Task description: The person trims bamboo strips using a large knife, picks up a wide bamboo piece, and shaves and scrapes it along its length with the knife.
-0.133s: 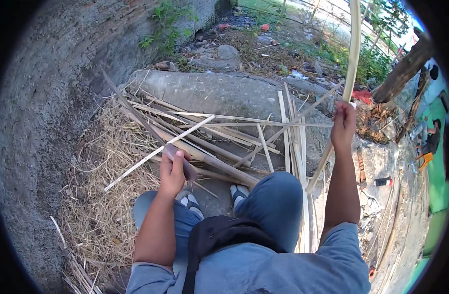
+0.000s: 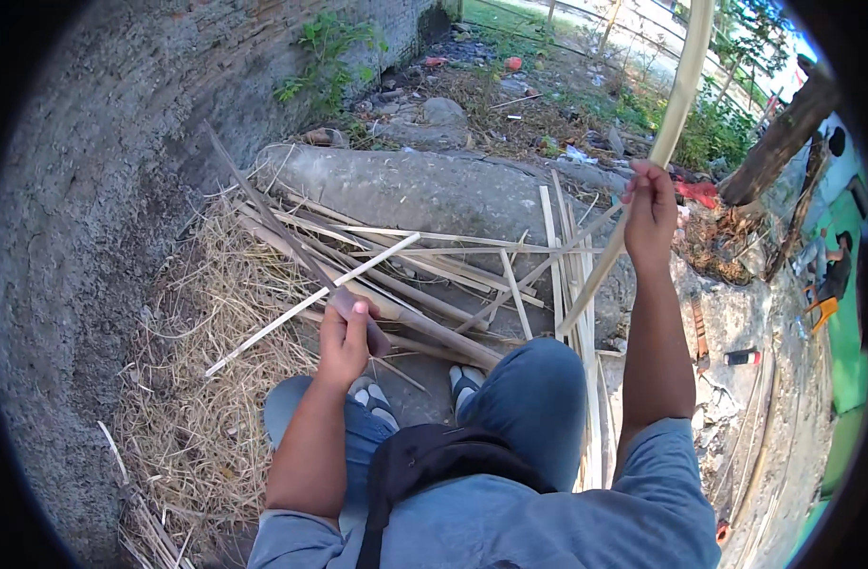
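We lose the upper end of the long bamboo strip (image 2: 682,90) past the top rim, toward 1 o'clock, and its lower tip is hard to pick out among the split strips (image 2: 549,223) near the right knee (image 2: 545,375). Our right hand (image 2: 650,216) is closed around the long bamboo strip, which runs from the grip toward 1 and 7 o'clock. Our left hand (image 2: 344,349) grips a machete (image 2: 263,207) (some fingers hide behind its handle (image 2: 343,302)), blade pointing to 11 o'clock.

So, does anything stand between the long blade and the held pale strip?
Nothing visible: the blade in the left hand and pale strip in the right hand have open space between; loose strips appear to lie below.
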### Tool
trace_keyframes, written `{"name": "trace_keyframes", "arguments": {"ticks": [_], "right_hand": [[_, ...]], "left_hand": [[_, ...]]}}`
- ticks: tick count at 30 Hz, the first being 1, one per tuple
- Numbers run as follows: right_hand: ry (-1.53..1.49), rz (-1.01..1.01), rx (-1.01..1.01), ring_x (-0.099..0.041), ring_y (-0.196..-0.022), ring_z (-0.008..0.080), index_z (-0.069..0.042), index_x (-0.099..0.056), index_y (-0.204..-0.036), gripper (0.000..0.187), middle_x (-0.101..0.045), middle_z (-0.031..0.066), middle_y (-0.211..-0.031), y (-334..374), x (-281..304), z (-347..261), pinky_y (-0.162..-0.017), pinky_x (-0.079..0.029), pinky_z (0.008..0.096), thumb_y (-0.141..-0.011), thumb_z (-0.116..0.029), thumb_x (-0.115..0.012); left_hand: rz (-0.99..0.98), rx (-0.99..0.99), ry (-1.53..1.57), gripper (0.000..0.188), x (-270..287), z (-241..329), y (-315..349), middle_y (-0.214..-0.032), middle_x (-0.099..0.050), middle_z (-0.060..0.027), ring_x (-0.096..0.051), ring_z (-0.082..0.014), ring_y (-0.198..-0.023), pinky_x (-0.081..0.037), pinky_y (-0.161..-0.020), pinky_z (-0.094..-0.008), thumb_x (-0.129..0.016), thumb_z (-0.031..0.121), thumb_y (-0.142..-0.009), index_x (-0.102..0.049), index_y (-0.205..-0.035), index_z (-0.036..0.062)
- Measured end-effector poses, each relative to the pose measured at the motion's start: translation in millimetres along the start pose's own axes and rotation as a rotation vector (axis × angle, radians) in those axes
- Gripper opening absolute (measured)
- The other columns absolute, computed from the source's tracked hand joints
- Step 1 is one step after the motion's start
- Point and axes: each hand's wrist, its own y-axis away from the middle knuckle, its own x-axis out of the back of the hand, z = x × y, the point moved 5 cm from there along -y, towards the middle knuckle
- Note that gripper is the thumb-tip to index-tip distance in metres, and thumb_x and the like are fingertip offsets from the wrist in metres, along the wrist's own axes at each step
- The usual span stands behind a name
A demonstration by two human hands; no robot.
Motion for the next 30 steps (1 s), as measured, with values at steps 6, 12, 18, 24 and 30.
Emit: {"name": "trace_keyframes", "arguments": {"ticks": [6,12,18,24,30], "right_hand": [[-0.474,0.037,-0.061,-0.060,-0.083,0.0095,-0.003,-0.063,-0.109,0.020,-0.061,0.0039,-0.095,10.6,-109.0,-56.0,-0.075,-0.050,0.0247,-0.107,-0.002,-0.043],[-0.622,-0.088,-0.019,-0.065,-0.092,0.0149,-0.002,-0.063,-0.107,0.020,-0.069,0.0093,-0.102,99.5,-196.7,-68.9,-0.086,-0.049,0.0290,-0.107,-0.004,-0.044],[-1.013,-0.219,-0.278,-0.068,-0.101,0.0218,-0.001,-0.059,-0.112,0.015,-0.068,0.0130,-0.108,144.5,-227.7,-69.2,-0.093,-0.057,0.0370,-0.106,-0.003,-0.045],[-0.930,-0.396,-0.500,-0.070,-0.105,0.0276,0.000,-0.057,-0.113,0.013,-0.066,0.0164,-0.110,165.8,-234.7,-71.7,-0.097,-0.058,0.0436,-0.105,-0.002,-0.048],[-1.114,-0.408,-0.605,-0.069,-0.109,0.0285,-0.001,-0.058,-0.113,0.014,-0.065,0.0144,-0.111,177.9,-239.8,-76.7,-0.099,-0.057,0.0433,-0.104,-0.001,-0.048]], "left_hand": [[-0.013,-0.161,0.014,0.019,3.4,18.7,-2.4,-0.099,-0.061,-0.0114,-0.059,-0.0183,-0.091,-0.050,-0.092,-0.0388,-0.051,0.021,-0.107,-0.051,-0.102,0.0024],[-0.073,-0.176,0.023,0.024,3.3,23.1,-0.3,-0.108,-0.064,-0.0148,-0.061,-0.0241,-0.104,-0.047,-0.103,-0.0444,-0.050,0.021,-0.106,-0.053,-0.111,-0.0021],[-0.033,-0.344,-0.429,0.033,19.1,37.9,-3.3,-0.122,-0.065,-0.0217,-0.064,-0.0352,-0.110,-0.044,-0.103,-0.0466,-0.054,0.021,-0.101,-0.057,-0.124,-0.0038],[-0.001,-0.280,-0.362,0.031,22.6,38.6,-1.4,-0.114,-0.067,-0.0222,-0.064,-0.0386,-0.104,-0.047,-0.094,-0.0466,-0.057,0.021,-0.099,-0.058,-0.120,-0.0021],[-0.060,-0.114,-0.399,0.033,24.0,13.2,-3.5,-0.098,-0.068,-0.0196,-0.067,-0.0333,-0.089,-0.051,-0.083,-0.0410,-0.056,0.028,-0.103,-0.057,-0.116,-0.0021]]}}
